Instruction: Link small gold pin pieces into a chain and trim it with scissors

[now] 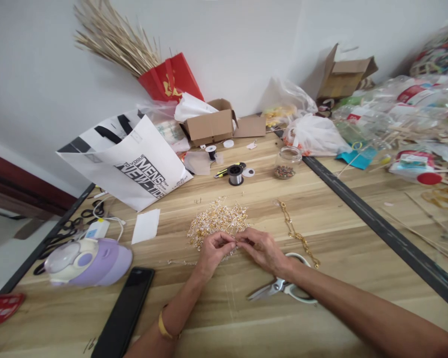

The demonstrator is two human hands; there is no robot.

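My left hand (215, 249) and my right hand (258, 246) meet fingertip to fingertip at the near edge of a pile of small gold and silver metal pieces (216, 219). Both are closed in a pinch. Whatever lies between the fingertips is too small to make out. A thin chain (181, 262) stretches leftward from beside my left hand. Under my right forearm lie white-handled scissors (277, 287), partly hidden, with the blades pointing left. To the right of my right hand, a gold chain (297, 234) rests on the wooden table (216, 318).
Behind the pile are a wire spool (235, 175) and a glass jar of beads (285, 163). On the left stand a white paper bag (130, 159), a purple device (93, 261) and a black phone (125, 313). Plastic bottles (403, 104) crowd the right, beyond a black strip (373, 223).
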